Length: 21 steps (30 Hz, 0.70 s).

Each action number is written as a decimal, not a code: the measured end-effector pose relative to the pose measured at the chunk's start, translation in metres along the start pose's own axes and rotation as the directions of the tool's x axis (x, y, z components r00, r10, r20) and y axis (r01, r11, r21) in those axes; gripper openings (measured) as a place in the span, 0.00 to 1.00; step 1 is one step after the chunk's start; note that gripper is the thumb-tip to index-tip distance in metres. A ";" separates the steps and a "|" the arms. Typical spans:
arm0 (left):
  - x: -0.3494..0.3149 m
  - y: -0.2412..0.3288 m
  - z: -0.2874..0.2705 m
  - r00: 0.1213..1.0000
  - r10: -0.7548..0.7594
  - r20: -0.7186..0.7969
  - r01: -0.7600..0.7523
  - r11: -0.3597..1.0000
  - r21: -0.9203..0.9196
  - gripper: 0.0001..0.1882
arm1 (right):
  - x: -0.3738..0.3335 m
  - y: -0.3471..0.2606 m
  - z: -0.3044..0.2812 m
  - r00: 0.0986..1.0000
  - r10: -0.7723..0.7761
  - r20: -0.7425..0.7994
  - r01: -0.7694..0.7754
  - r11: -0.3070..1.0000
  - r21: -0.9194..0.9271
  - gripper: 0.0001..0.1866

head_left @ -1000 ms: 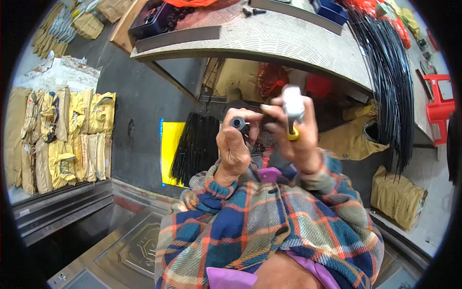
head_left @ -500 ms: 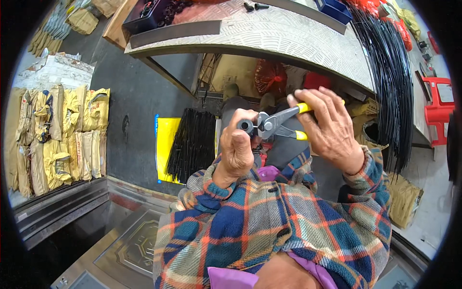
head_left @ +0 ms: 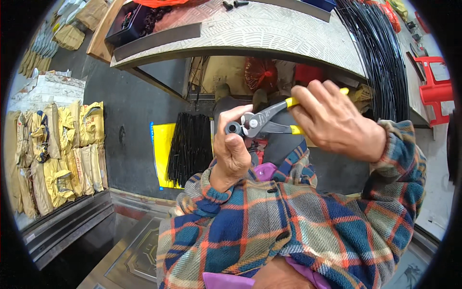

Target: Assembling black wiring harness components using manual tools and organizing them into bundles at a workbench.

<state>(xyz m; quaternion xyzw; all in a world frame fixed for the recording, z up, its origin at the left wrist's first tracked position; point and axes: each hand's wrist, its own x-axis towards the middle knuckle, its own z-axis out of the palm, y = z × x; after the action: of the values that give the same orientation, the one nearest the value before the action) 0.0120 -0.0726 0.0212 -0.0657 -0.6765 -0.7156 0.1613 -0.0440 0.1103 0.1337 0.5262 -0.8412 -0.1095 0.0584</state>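
A short black tubular part (head_left: 233, 128) with a round hole at its end is gripped in my left hand (head_left: 233, 153), the thumb lying just below the opening. Against the part's right side are the jaws of a pair of end-cutting pliers (head_left: 260, 122). Its yellow-tipped handles run up and to the right into my right hand (head_left: 332, 117), which is wrapped over the upper handle. The lower handle's yellow tip shows beneath my fingers. Whether the jaws bite on something is too small to tell.
A metal-topped bench (head_left: 269, 33) stands ahead, with a dark bin (head_left: 127, 21) of black parts at its left. Long black rods (head_left: 380, 62) lie at its right. On the floor is a bundle of black strips (head_left: 190, 149); packed sacks (head_left: 62, 149) sit far left, a red stool (head_left: 435, 89) far right.
My right hand has turned over the pliers' handles, its forearm and elbow swinging outward to the right. My left hand and the black part have shifted slightly left. The whole view has also shifted a little.
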 end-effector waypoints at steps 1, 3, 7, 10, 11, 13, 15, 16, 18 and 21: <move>0.001 -0.002 -0.001 1.000 -0.011 0.000 0.011 1.000 0.006 0.34 | 0.001 0.000 0.005 0.998 -0.014 0.053 0.008 0.993 0.115 0.14; 0.006 0.000 0.001 0.999 -0.043 -0.011 0.044 0.994 0.095 0.38 | -0.003 -0.004 0.022 0.998 0.001 0.058 -0.015 0.972 0.233 0.11; 0.007 0.002 -0.004 0.982 -0.187 0.025 0.188 0.982 -0.023 0.42 | 0.004 -0.009 0.033 0.987 0.105 -0.121 -0.064 0.952 0.298 0.11; 0.008 0.002 -0.011 0.970 -0.216 0.109 0.231 0.960 -0.161 0.41 | 0.005 -0.002 0.027 0.987 0.071 -0.146 -0.003 0.908 0.418 0.17; 0.008 0.000 -0.014 0.970 -0.216 0.111 0.232 0.959 -0.163 0.41 | 0.002 0.001 0.025 0.997 0.047 -0.068 -0.005 0.855 0.519 0.20; 0.005 -0.005 -0.020 0.957 -0.179 0.227 0.232 0.944 -0.235 0.39 | -0.002 0.013 0.022 0.988 -0.079 0.132 -0.068 0.547 0.834 0.17; 0.003 -0.003 -0.019 0.957 -0.178 0.227 0.235 0.937 -0.258 0.39 | -0.004 0.019 0.020 0.928 -0.219 0.303 -0.240 0.273 0.932 0.09; 0.004 -0.002 -0.018 0.961 -0.145 0.234 0.212 0.933 -0.290 0.38 | -0.004 0.018 0.018 0.927 -0.219 0.304 -0.240 0.275 0.931 0.09; 0.003 -0.003 -0.017 0.965 -0.112 0.238 0.188 0.927 -0.324 0.37 | -0.005 0.018 0.011 0.852 -0.259 0.454 -0.483 -0.055 0.874 0.10; 0.002 -0.001 -0.015 0.950 -0.102 0.296 0.197 0.929 -0.314 0.36 | -0.003 0.022 0.004 0.864 -0.261 0.432 -0.441 0.024 0.897 0.13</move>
<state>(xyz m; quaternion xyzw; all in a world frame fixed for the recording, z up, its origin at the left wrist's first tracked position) 0.0116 -0.0878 0.0196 -0.1388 -0.5617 -0.8156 -0.0032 -0.0633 0.1227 0.1355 0.3087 -0.6897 0.3826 -0.5316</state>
